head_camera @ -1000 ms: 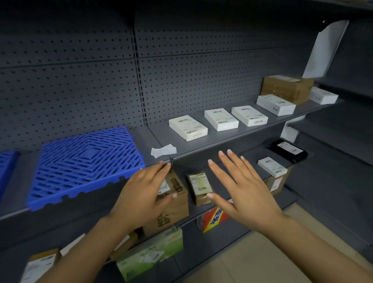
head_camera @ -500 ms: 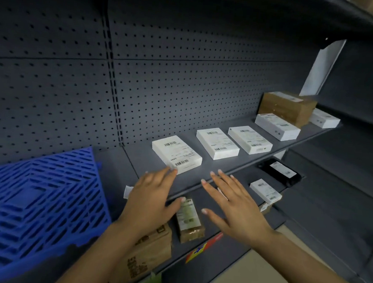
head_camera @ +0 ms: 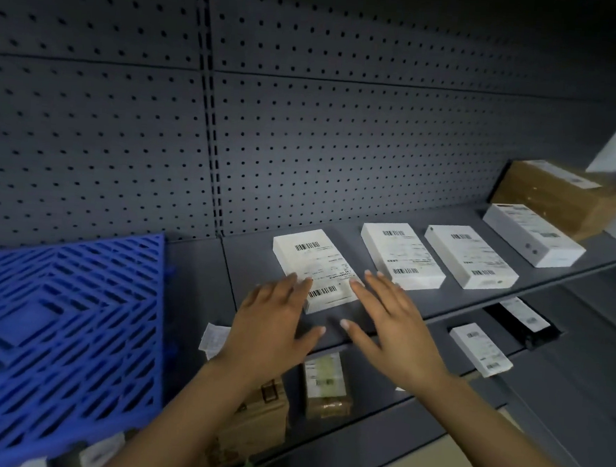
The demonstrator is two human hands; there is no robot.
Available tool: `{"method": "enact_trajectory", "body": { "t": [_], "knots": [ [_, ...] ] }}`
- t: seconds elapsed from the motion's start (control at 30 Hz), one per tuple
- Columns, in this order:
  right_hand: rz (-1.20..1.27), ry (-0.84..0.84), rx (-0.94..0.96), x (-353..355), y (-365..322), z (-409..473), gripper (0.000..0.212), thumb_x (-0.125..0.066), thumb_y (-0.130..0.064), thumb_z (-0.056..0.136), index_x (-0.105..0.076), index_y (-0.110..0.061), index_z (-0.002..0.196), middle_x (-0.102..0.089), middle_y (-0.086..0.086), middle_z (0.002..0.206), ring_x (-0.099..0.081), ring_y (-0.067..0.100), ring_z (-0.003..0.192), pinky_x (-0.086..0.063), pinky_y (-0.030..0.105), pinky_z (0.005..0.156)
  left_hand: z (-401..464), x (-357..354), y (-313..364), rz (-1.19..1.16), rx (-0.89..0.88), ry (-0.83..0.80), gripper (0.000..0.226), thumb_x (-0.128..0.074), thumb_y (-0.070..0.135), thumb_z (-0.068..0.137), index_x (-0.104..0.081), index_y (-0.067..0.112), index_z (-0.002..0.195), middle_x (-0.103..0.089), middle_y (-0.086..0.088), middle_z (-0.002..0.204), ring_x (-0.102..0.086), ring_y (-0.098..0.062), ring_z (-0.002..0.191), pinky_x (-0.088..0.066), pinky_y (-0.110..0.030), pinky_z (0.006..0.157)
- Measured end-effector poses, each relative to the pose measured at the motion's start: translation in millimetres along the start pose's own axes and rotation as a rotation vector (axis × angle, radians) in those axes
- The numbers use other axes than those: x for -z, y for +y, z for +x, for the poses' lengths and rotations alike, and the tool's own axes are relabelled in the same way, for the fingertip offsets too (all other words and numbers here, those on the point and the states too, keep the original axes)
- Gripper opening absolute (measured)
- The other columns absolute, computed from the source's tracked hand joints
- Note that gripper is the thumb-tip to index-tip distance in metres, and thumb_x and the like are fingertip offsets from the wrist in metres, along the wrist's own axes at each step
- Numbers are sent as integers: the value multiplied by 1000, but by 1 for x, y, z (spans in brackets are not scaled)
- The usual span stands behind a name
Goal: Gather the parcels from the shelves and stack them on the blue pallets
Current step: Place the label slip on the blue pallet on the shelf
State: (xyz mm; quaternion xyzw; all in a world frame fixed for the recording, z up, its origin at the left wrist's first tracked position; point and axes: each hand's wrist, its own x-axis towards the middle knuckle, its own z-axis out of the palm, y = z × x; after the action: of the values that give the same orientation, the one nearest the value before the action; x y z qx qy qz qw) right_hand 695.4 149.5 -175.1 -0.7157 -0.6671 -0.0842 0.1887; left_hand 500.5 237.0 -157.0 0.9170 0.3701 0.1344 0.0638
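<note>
Two bare hands reach over the front edge of a dark grey metal shelf (head_camera: 385, 304) toward a flat white cardboard parcel with barcode labels (head_camera: 315, 266), which lies on that shelf just right of a blue plastic lattice pallet (head_camera: 55, 336). The left hand (head_camera: 271, 325) is spread, fingers straight, its fingertips lying over the parcel's near left corner; whether they press on it cannot be told. The right hand (head_camera: 398, 334) is likewise spread wide, fingers straight, its fingertips at the parcel's near right corner, holding nothing. Bare shelf surface shows between the pallet and the parcel, and a narrow strip along the front lip under the hands. Further right on the same shelf, each apart from the next, lie a second white labelled parcel (head_camera: 401, 254), a third white labelled parcel (head_camera: 471, 255) and a longer white box (head_camera: 532, 234), with a brown cardboard carton (head_camera: 557, 196) behind it against the grey perforated back panel (head_camera: 342, 144). On the shelf below sit a small brown parcel with a white label (head_camera: 326, 387), a brown cardboard box (head_camera: 260, 419) partly behind the left forearm, and a small white parcel (head_camera: 480, 349).
</note>
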Motion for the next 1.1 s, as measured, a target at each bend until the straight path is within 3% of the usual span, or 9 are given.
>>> {"method": "enact_trajectory", "body": {
  "t": [0.13, 0.23, 0.3, 0.53, 0.67, 0.8, 0.93, 1.1],
  "knots": [
    [5, -27, 66, 1, 23, 14, 64, -35, -58, 92, -42, -19, 142, -38, 8, 149, -30, 24, 140, -25, 43, 114, 9, -5, 8, 30, 54, -18, 73, -42, 60, 91, -20, 24, 151, -23, 0, 157, -28, -23, 140, -21, -39, 115],
    [14, -47, 149, 2, 32, 28, 63, -36, -57, 92, -42, -18, 142, -39, 7, 149, -30, 24, 140, -26, 43, 114, 4, -6, 4, 83, 91, 22, 69, -49, 60, 83, -46, 18, 139, -50, -4, 141, -53, -26, 123, -41, -43, 101],
    [32, -55, 214, -2, 35, 38, 63, -38, -56, 92, -41, -19, 142, -39, 6, 149, -30, 23, 140, -24, 41, 114, -1, -7, -5, 130, 142, 35, 70, -45, 61, 80, -53, 16, 133, -59, -5, 131, -60, -25, 114, -46, -41, 96],
    [122, -101, 438, -21, 8, 69, 63, -32, -57, 92, -41, -20, 142, -40, 6, 148, -27, 21, 139, -17, 43, 114, -34, 2, -20, 200, 306, 88, 67, -42, 59, 82, -58, 14, 128, -61, -5, 127, -61, -26, 110, -50, -45, 93],
    [186, -155, 548, -30, -20, 78, 64, -30, -59, 92, -32, -25, 146, -27, 1, 155, -13, 17, 144, -6, 34, 118, -62, 10, -31, 212, 345, 111, 58, -40, 54, 89, -57, 16, 130, -60, -3, 129, -59, -25, 112, -48, -41, 93],
    [193, -118, 654, -41, -45, 78, 59, -34, -54, 93, -46, -18, 138, -42, 4, 147, -26, 22, 141, -9, 42, 115, -85, 14, -40, 239, 379, 72, 58, -37, 55, 90, -56, 19, 132, -58, 0, 132, -54, -23, 121, -41, -48, 104],
    [195, -72, 743, -50, -61, 72, 55, -36, -54, 93, -58, -18, 128, -54, 2, 136, -36, 23, 137, -14, 48, 113, -98, 12, -46, 305, 381, 51, 54, -39, 53, 87, -60, 24, 127, -63, 5, 126, -56, -23, 119, -37, -52, 103],
    [146, -57, 771, -60, -65, 65, 47, -42, -57, 87, -74, -24, 98, -65, -4, 121, -43, 22, 133, -13, 52, 111, -101, 5, -51, 319, 310, 112, 44, -38, 39, 90, -64, 27, 122, -65, 7, 121, -56, -24, 120, -37, -53, 102]
  ]
}}
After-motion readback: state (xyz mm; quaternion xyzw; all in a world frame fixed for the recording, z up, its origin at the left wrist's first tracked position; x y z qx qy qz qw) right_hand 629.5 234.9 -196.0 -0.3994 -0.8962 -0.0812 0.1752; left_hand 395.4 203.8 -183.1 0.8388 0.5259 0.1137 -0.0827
